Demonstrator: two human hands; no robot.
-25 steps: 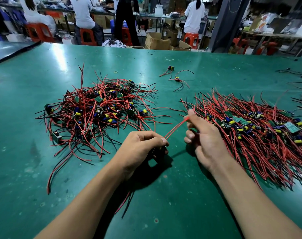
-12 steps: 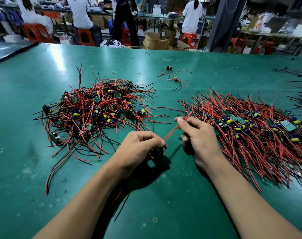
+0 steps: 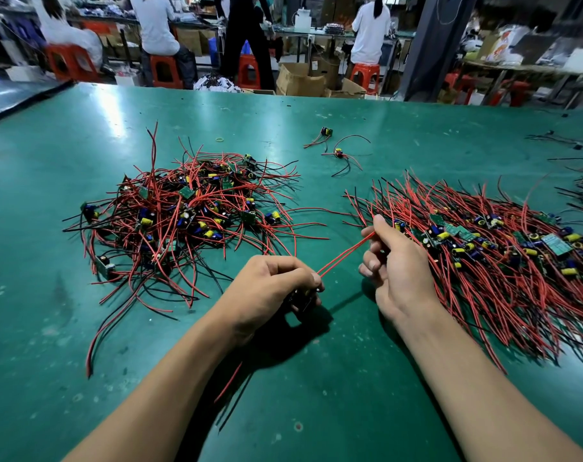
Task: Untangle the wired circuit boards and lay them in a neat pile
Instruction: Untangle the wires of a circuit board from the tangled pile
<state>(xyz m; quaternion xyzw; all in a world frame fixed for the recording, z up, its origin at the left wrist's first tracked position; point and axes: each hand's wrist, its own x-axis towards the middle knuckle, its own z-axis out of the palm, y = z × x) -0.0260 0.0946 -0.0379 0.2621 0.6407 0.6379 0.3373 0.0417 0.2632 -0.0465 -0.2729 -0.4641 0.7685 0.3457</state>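
Red wires (image 3: 345,254) are stretching taut: your left grip (image 3: 270,285) is clutching their circuit board (image 3: 301,302), your right grip (image 3: 396,265) is pinching their ends.

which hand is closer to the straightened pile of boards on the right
Right. The right hand, pinching two red wires, sits against the straightened pile's left edge. The left hand, gripping their board, is farther left, clear of that pile.
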